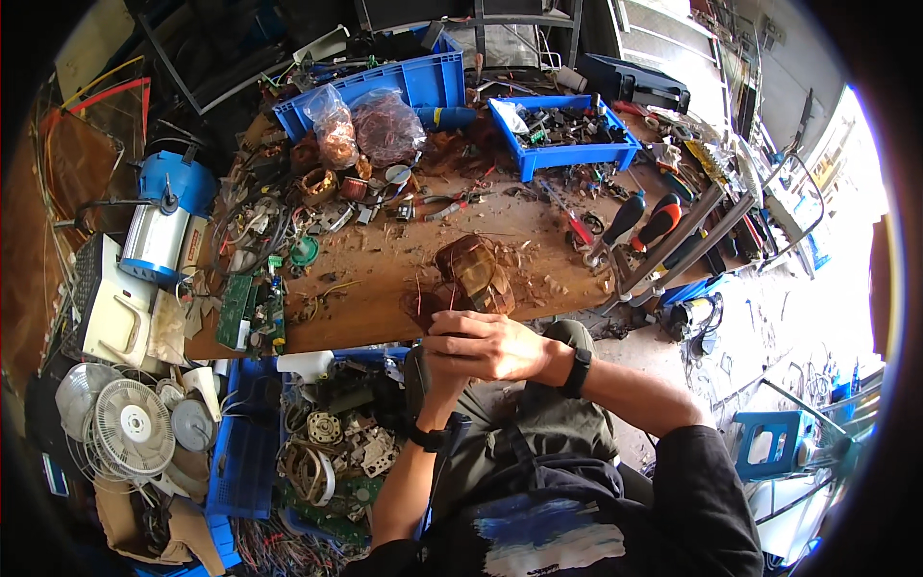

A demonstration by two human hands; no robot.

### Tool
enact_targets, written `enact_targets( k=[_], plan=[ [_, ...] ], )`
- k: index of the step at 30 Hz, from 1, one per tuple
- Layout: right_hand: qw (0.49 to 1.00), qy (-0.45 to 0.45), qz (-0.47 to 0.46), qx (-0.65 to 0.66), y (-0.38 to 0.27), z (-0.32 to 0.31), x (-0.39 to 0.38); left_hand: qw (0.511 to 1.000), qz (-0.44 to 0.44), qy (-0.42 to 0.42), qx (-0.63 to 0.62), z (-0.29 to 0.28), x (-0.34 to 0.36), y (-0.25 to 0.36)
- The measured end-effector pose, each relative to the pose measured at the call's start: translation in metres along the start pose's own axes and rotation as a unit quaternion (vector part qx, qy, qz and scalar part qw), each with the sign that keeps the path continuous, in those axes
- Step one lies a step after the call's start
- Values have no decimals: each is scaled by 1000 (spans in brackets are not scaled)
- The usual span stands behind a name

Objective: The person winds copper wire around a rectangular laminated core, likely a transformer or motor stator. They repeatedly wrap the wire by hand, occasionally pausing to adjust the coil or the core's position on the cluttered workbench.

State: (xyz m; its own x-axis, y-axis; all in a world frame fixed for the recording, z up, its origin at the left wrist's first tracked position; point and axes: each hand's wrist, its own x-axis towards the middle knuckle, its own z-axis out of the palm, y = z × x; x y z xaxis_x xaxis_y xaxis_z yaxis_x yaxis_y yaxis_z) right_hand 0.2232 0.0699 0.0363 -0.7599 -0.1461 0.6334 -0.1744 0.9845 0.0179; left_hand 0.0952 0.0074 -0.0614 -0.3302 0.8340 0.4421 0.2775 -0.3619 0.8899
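At the front edge of the wooden bench (365,279), my two hands are pressed together. My right hand (495,346) lies over my left hand (445,370), its fingers curled closed. Most of the left hand's fingers are hidden beneath it. Thin reddish copper wire (420,306) spreads out just past the fingertips, gripped between the hands. Right beyond it sits a copper coil (476,274) partly wrapped in brownish, translucent film, with torn flakes around it. Whether the wire joins the coil, I cannot tell.
Clear bags of copper wire (387,128) stand by a large blue crate (423,77) at the back. A blue tray (577,162) holds dark parts. Screwdrivers (658,223) stand near metal bars at right. A green circuit board (240,310) and fan (135,413) are left.
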Motion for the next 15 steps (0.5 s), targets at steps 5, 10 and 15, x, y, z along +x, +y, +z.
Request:
enact_targets(
  k=[5,10,15],
  plan=[
    [998,-9,50,28,-1,-5,-15,957,-127,108,-239,-24,3,6],
    [995,-18,34,91,1,-12,4,975,173,100,99,-39,44,57],
    [993,-22,67,92,8,-14,3,970,142,-119,157,-73,70,52]
  ],
)
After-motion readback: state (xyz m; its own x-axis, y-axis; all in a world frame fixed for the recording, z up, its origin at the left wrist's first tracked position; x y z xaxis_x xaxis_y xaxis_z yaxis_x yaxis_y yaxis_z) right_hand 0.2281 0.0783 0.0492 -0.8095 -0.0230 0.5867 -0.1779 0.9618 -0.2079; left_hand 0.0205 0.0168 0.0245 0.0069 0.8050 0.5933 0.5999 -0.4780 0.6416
